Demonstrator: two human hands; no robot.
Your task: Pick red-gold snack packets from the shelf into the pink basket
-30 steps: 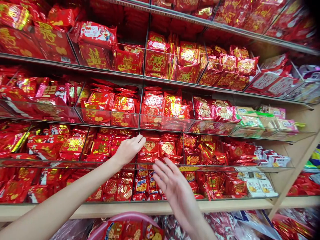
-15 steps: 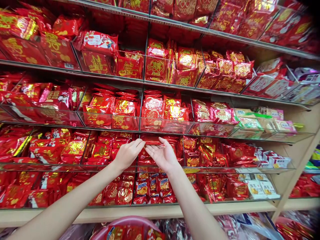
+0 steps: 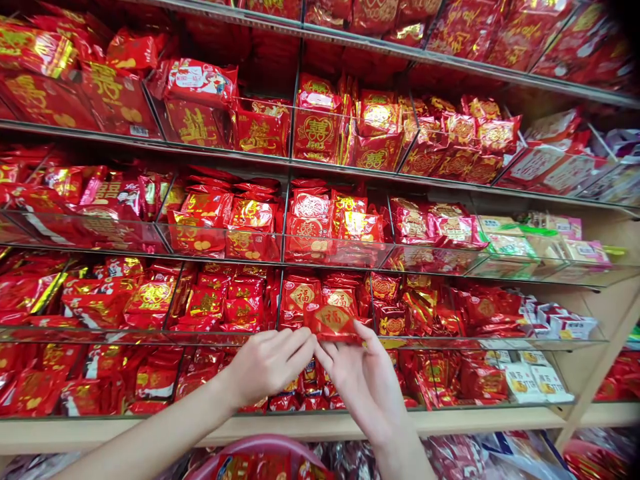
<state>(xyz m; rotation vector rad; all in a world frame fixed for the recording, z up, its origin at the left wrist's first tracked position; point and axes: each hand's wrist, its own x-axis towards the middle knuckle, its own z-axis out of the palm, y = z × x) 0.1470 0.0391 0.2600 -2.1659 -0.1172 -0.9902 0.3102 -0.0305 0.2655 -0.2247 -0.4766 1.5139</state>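
Observation:
A red snack packet (image 3: pixel 335 321) with a gold diamond and a character on it is held between my two hands, in front of the lower shelf. My left hand (image 3: pixel 273 363), its fingers bent together, pinches the packet's left end. Under the packet lie the fingers of my right hand (image 3: pixel 367 380), palm up, with the thumb along its right edge. Matching red packets (image 3: pixel 299 292) stand in the shelf compartment just behind.
Shelves full of red and gold packets rise in front, split by clear dividers and a clear front lip (image 3: pixel 335 248). White packets (image 3: pixel 537 381) lie at lower right. Below the wooden ledge (image 3: pixel 500 419) sits a pink basket (image 3: pixel 270 441) holding several packets.
Both hands have come down and toward me with the packet, out from the compartment. The packet's patterned face now shows, and the packets behind it are uncovered.

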